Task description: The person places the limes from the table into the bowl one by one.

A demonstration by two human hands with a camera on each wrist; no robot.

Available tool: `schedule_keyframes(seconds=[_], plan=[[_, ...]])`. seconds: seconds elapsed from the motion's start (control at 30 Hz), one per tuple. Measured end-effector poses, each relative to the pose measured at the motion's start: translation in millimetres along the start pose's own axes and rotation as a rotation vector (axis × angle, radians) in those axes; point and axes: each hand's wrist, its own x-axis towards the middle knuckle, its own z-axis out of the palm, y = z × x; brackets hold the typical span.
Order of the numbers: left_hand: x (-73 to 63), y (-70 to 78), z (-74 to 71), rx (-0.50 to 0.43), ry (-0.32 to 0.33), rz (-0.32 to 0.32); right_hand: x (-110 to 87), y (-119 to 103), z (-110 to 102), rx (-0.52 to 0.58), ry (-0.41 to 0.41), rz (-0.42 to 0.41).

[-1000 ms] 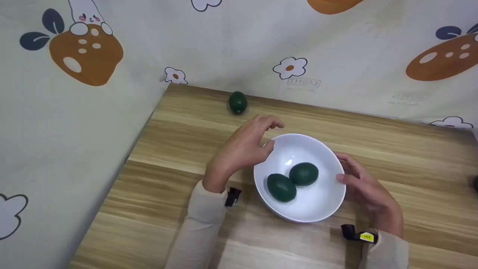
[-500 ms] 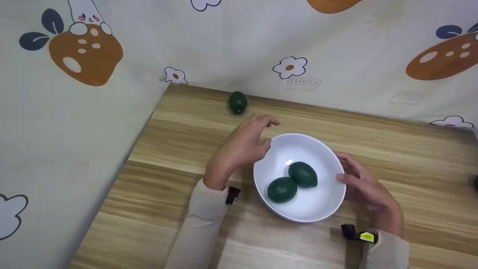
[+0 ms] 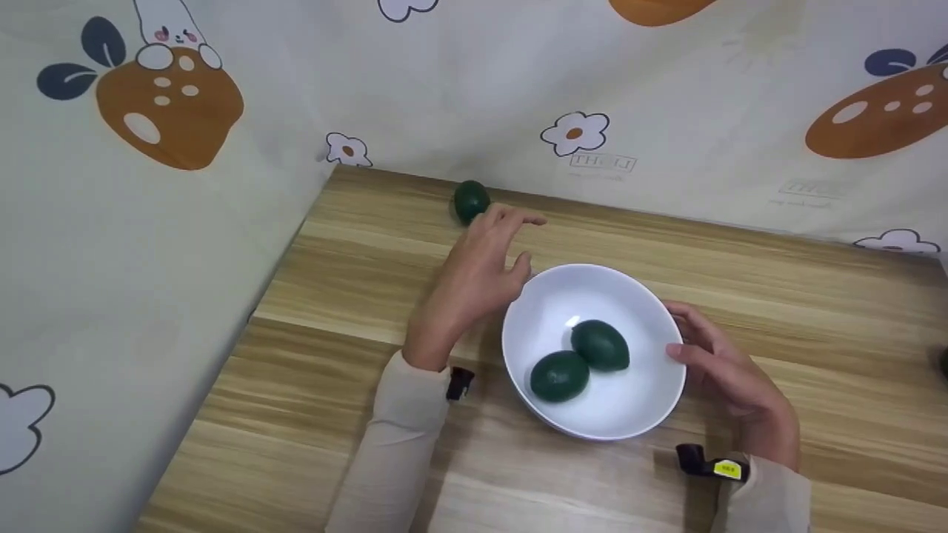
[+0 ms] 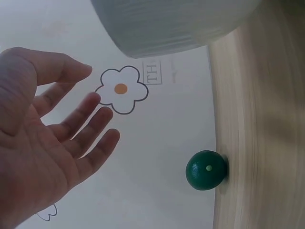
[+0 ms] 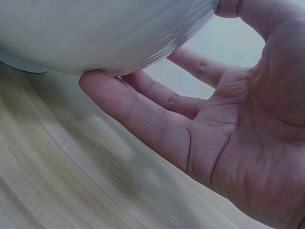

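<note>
"Two dark green, lime-shaped fruits (image 3: 560,376) lie touching in the white bowl (image 3: 641,396). Who has hold of it?"

"The right hand (image 3: 729,377): thumb over the rim, fingers under the outer wall, pinching it."

"And the left hand (image 3: 474,281)?"

"Near the bowl's opposite side, fingers loosely parted, holding nothing."

"Is that a third fruit (image 3: 469,198) past it?"

"Yes, on the wood-grain table (image 3: 333,296), near the back edge, apart from the hand in the left wrist view."

"What's behind?"

"A pale sheet (image 3: 444,89) printed with orange fruit and white flowers."
</note>
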Motion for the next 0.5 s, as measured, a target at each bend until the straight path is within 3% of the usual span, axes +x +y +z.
schedule_keyframes(seconds=[0.33, 0.5], plan=[[5.5, -8.8, 6.8, 0.036, -0.033, -0.066, -0.4, 0, 0, -0.017, 0.022, 0.02], [9.5, -14.4, 10.7, 0.01, -0.023, -0.059, 0.5, 0, -2, -0.017, 0.006, 0.031]])
